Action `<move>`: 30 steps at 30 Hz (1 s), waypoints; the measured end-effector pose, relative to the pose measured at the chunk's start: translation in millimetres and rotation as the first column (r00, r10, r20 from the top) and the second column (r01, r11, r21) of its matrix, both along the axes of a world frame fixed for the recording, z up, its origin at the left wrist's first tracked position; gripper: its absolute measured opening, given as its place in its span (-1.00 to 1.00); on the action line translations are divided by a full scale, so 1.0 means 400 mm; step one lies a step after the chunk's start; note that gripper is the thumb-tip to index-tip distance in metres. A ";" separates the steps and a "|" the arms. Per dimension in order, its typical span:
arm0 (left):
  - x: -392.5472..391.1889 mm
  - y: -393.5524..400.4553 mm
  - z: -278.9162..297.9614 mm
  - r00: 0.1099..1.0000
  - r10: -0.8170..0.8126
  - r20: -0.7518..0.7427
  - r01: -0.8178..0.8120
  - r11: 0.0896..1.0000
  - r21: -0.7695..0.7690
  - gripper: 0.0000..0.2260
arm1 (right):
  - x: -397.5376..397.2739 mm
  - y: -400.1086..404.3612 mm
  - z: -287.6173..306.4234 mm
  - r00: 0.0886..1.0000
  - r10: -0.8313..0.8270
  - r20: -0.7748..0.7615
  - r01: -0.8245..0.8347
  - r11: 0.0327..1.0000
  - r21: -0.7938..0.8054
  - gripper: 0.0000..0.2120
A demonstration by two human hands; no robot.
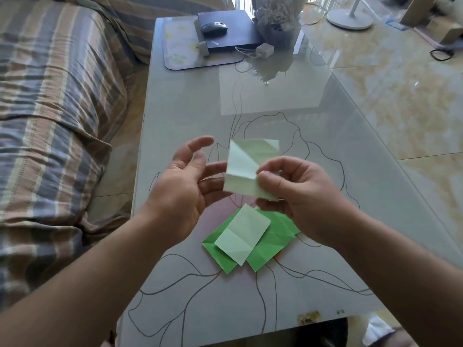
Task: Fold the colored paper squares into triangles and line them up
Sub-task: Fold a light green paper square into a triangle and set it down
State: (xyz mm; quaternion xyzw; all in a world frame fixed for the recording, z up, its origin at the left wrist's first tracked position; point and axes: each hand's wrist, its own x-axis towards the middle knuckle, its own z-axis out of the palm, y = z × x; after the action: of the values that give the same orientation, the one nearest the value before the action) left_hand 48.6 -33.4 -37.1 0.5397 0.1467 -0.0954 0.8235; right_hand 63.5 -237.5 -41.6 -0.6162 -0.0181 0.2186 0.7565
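Currently, a pale green paper square [246,169], seemingly light, thin and easily creased, is being pinched at its lower right edge by the right hand [295,194] above the worktop [200,116], while the left hand [180,186] is being held open, fingers spread, beside it.

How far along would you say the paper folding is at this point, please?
Early, it seems. No finished triangles or line-up show on the table. In hand: the right hand pinches a creased pale green sheet above the table, while the left hand is open beside it. Left: another pale green sheet lies on the bright green papers, creased but unfolded, with an orange edge beneath.
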 end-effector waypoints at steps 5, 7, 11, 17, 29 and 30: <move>-0.034 0.000 -0.010 0.905 -0.318 0.283 0.172 0.882 0.438 -0.62 | 0.008 -0.006 0.000 0.996 -0.070 -0.052 0.073 0.995 0.066 -0.97; -0.044 -0.010 -0.017 0.881 -0.348 0.321 0.117 0.817 0.564 -0.71 | 0.002 -0.005 0.000 0.999 -0.026 -0.033 0.027 0.999 0.035 -0.93; -0.045 -0.017 -0.020 0.894 -0.250 0.371 0.011 0.842 0.540 -0.80 | -0.004 -0.003 0.000 1.000 -0.018 0.005 0.018 1.000 -0.014 -0.82; -0.035 -0.006 -0.020 0.896 -0.227 0.381 -0.008 0.851 0.525 -0.86 | 0.000 -0.010 0.002 0.998 0.024 0.060 -0.020 0.998 -0.065 -0.84; -0.028 -0.014 -0.024 0.938 -0.144 0.316 0.005 0.915 0.402 -0.83 | 0.011 -0.015 -0.012 0.945 -0.020 0.328 0.085 0.979 -0.186 -0.88; -0.029 -0.015 -0.025 0.937 -0.153 0.315 0.014 0.915 0.402 -0.82 | 0.011 -0.014 -0.012 0.946 -0.037 0.323 0.098 0.980 -0.175 -0.90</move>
State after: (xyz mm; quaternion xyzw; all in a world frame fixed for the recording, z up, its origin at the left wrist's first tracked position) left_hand 37.1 -39.5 -47.3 0.7083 -0.0051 -0.0051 0.7059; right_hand 68.0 -243.3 -46.5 -0.7124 -0.0979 0.0911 0.6889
